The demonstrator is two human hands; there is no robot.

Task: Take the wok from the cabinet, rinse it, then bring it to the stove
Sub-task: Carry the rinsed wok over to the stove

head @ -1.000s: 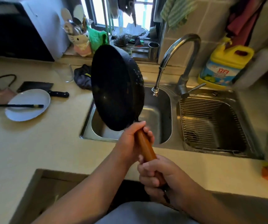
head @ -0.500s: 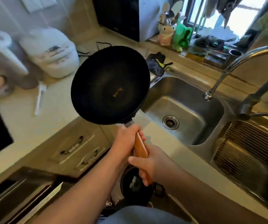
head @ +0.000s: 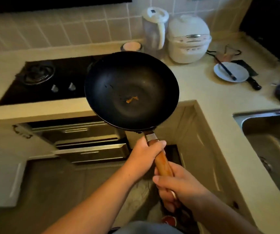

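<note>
You have swung from the sink [head: 271, 132] to face the gas stove [head: 39, 80]. Both grips closed on the handle: left hand [head: 146, 154] forward, right hand [head: 176, 188] behind. Wok [head: 131, 91] held airborne, overlapping the stove's right edge; set-down remains.

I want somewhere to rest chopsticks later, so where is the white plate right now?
In the head view the white plate sits on the counter at upper right, right of the rice cooker, with a cleaver just beyond it; dark chopsticks already lie across it.

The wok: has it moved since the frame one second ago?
Yes. The wok, gripped by both hands, has left the sink and now hangs by the stove.
</note>
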